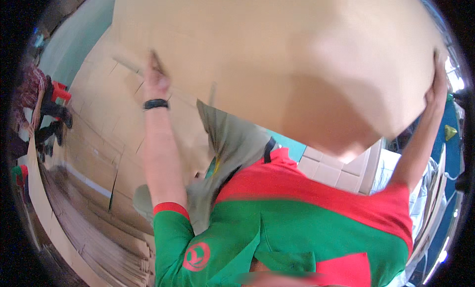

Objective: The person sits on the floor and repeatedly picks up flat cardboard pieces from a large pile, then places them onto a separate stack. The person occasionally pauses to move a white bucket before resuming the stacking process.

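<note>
Cardboard sheet (237, 44), broad and plain brown, is held up in front of the person, spreading from about eleven o'clock round to two o'clock, its near edge slanting past the chest.

The right hand (435, 87), between two and three o'clock, has its fingers closed on the sheet's right edge. The left hand (158, 82), at ten o'clock, is blurred against brown board; whether its fingers grip the sheet or only rest near it cannot be told. A dark band (156, 104) circles the left wrist.

Judging by this moment, the sheet is in hand and raised, and it is not yet set down. How much handling is left cannot be read here, though more board lies about: slotted cardboard (94, 94) spreads toward half past nine, and a stack of sheets (118, 252) shows its layered edges between seven and eight o'clock.

Pale brown rectangular pieces (334, 168) lie near half past three, with clear plastic wrapping (388, 163) just beside them. A co-worker in a checked sleeve (34, 82) is well apart, between nine and ten o'clock.
</note>
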A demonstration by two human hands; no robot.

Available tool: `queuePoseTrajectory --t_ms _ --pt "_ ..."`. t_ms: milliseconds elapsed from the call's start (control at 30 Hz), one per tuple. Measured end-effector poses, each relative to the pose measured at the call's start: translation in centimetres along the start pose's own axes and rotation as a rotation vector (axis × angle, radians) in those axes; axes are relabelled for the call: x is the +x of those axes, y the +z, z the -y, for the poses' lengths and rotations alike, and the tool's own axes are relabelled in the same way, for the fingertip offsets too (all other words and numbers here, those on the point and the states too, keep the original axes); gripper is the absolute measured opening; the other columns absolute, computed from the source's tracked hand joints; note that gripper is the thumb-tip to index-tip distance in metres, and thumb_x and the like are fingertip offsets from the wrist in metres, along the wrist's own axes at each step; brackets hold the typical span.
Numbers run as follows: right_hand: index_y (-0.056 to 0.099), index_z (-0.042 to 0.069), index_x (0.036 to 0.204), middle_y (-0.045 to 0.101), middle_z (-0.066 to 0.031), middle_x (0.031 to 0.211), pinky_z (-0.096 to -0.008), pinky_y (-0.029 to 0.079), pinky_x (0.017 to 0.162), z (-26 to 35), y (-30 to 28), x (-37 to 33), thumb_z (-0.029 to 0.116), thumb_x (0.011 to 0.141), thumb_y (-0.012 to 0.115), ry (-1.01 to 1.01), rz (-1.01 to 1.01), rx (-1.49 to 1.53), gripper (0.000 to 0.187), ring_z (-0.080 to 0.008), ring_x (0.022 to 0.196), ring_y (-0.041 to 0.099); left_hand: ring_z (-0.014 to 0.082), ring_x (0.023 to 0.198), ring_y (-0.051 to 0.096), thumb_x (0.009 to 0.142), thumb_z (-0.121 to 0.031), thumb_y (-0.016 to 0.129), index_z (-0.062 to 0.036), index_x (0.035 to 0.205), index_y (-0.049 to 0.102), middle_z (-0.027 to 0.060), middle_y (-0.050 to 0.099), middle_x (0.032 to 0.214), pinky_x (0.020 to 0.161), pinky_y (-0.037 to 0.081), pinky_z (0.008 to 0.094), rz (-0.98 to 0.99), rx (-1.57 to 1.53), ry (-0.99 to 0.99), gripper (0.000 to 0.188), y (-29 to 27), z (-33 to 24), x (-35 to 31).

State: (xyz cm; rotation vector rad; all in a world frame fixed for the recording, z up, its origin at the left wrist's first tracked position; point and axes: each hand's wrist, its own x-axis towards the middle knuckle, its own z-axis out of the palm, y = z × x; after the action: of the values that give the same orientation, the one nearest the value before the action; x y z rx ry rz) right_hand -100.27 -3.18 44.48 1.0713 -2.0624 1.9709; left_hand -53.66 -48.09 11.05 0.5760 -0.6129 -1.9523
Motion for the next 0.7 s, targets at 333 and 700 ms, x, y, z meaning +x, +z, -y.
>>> queuePoseTrajectory --t_ms 333,700 --pt "0.05 0.008 0.142 0.049 -0.0139 0.144 -0.0379 0.031 0.113 4.0 -9.3 -4.2 0.048 0.098 0.047 -0.222 0.146 -1.033 0.06 -0.0268 0.134 0.044 0.0243 0.117 0.059 0.099 -0.029 0.059 -0.0062 0.136 0.047 0.0101 0.058 0.132 0.096 0.053 0.0412 0.251 -0.172 -0.233 0.045 14.8 21.9 -3.8" --pt "0.057 -0.004 0.124 0.07 -0.011 0.099 -0.0328 0.055 0.074 -11.0 -4.7 -4.6 0.028 0.092 0.066 0.186 0.559 -0.78 0.047 -0.0166 0.085 0.067 0.0238 0.101 0.066 0.096 -0.042 0.061 -0.0051 0.137 0.044 0.0137 0.062 0.118 0.081 0.056 0.0371 0.177 0.688 -0.555 0.057 10.5 26.4 -4.3"
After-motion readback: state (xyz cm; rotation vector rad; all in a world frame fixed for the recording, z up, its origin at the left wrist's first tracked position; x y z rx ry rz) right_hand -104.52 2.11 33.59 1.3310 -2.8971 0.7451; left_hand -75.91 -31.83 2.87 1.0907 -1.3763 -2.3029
